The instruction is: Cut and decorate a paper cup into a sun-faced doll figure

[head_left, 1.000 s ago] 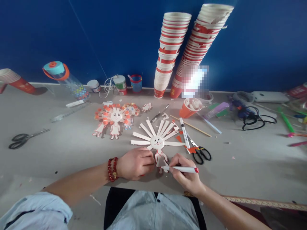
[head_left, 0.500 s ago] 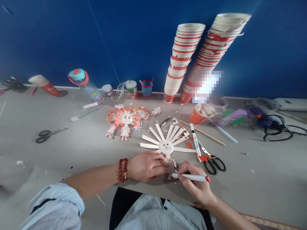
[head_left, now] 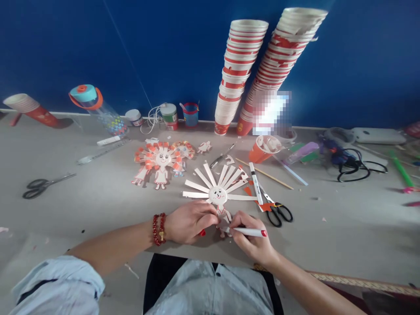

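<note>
A paper doll [head_left: 218, 195] made from a cut cup lies in front of me, with a drawn face, white strips fanned out round its head and a red-outlined dress. My left hand [head_left: 189, 221], fingers closed, grips the doll's body at its left side. A small red piece [head_left: 202, 232] shows under that hand; its kind is unclear. In my right hand [head_left: 251, 238] is a white marker [head_left: 251, 232] with a red end, held like a pen, its tip at the doll's lower body. Finished-looking paper dolls [head_left: 161, 159] with orange-tipped strips lie farther back.
Black-handled scissors [head_left: 278, 214] and a white marker [head_left: 256, 183] lie right of the doll. A wooden stick [head_left: 265, 174] and an orange cup of scraps [head_left: 262, 149] are beyond. Tall cup stacks [head_left: 241, 65] stand by the blue wall. Other scissors [head_left: 41, 186] lie at left.
The view has shifted right, so everything sits farther left. My left thumb has come up against the doll's body. The marker's tip has moved up along the doll, from near its feet.
</note>
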A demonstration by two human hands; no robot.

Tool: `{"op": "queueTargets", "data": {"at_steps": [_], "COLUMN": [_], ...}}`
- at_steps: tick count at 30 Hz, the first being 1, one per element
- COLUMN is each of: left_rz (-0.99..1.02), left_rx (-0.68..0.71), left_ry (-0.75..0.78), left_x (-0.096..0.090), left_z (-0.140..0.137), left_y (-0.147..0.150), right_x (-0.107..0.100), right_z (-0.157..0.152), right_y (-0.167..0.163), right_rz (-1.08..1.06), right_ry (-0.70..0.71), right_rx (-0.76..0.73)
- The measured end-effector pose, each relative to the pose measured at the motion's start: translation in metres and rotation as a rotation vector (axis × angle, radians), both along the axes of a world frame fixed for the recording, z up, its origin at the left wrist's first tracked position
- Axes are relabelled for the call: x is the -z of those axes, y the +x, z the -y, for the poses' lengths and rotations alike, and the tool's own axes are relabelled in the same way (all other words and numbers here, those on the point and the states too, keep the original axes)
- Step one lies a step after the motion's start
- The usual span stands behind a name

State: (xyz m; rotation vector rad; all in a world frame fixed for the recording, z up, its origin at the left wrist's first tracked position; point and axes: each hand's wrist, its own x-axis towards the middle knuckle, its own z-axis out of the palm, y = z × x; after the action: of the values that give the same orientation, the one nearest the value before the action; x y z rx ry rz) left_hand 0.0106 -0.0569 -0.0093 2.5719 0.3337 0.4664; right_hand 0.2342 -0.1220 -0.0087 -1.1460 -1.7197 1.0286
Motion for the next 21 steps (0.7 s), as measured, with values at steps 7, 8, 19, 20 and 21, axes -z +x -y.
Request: {"op": "queueTargets", "data": {"at_steps": [7,8,19,20,21], "left_rz": [0.012,0.008,0.031,0.034,0.034], "left_rx": [-0.007,-0.009,-0.013,-0.011,-0.011], "left_ry": [0.004,0.006,-0.012,-0.017,-0.02], "left_x": [0.001,0.0013,0.0019,0.0016,0.0014], "left_z": [0.0007,0.0008,0.0011,0.0011,0.001], "left_y": [-0.0001,-0.0002,-0.0004,-0.0003,-0.0002], "right_x": [-0.0027,-0.0025,0.0031,0.0029,0.0025], "right_z": [-0.0018,-0.0017,-0.0004,-0.0005,-0.0007], "right_y": [-0.0027,-0.0027,-0.0024,-0.0026,-0.0028], "right_rz": [0.025,0.029,0.054,0.062,0.072], "right_ry": [-0.007,-0.007,-0.017,-0.012,-0.008], "right_rx": [-0.007,-0.005,-0.004,-0.001,0.001]}}
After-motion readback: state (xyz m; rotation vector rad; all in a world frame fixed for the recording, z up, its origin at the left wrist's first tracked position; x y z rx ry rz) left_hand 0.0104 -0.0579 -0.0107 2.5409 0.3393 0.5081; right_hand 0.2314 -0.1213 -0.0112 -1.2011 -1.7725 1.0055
